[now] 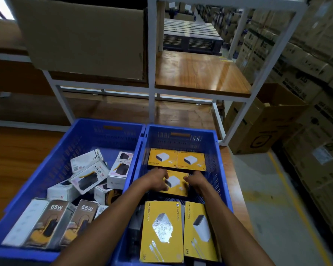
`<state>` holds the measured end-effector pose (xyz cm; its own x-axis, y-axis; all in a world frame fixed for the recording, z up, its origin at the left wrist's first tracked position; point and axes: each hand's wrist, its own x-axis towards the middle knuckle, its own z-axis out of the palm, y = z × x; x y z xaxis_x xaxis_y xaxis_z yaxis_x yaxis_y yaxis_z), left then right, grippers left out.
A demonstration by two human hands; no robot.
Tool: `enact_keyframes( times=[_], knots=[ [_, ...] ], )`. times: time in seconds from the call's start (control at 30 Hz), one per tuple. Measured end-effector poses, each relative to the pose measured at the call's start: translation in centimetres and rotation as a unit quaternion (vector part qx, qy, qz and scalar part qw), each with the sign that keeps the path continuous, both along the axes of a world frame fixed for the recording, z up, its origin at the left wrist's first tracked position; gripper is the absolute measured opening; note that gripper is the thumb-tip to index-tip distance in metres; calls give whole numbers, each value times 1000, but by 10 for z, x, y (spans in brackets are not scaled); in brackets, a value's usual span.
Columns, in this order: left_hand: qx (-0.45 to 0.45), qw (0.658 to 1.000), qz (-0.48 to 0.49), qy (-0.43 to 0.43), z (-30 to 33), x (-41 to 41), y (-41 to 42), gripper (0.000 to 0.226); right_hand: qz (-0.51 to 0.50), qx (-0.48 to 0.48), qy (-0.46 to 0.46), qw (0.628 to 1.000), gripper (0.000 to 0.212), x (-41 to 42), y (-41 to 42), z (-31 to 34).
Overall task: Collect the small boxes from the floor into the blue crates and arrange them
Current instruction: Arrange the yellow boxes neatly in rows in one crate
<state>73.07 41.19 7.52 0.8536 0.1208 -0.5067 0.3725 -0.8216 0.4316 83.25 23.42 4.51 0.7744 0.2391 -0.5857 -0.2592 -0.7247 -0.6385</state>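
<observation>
A person's left hand (158, 180) and right hand (195, 181) grip opposite edges of a yellow box (174, 184) in the middle of the right blue crate (221, 169), fingers curled over its sides. Two more yellow boxes (176, 159) lie flat side by side at that crate's far end, two larger ones (178, 231) at its near end. The left blue crate (65, 150), touching the right crate's left wall, holds jumbled white and dark boxes (88, 177)
</observation>
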Motion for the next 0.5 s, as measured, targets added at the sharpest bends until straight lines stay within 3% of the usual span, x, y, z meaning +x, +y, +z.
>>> enact_keyframes(
  times=[0.1,0.17,0.27,0.37,0.5],
  knots=[
    [6,999,-48,24,-2,-2,-6,38,54,-52,16,997,56,1,-4,-7],
    [24,995,-82,46,-4,-4,-9,39,71,-54,24,996,24,2,-5,-10],
    [58,993,-95,42,-9,-4,-11,36,77,3,48,996,31,4,-5,-13],
    [83,990,-113,20,-16,-3,-10,34,30,114,114,987,21,1,-5,-15],
    [99,985,-140,22,-19,-7,-13,12,51,112,134,983,23,-5,0,-18]
  ],
)
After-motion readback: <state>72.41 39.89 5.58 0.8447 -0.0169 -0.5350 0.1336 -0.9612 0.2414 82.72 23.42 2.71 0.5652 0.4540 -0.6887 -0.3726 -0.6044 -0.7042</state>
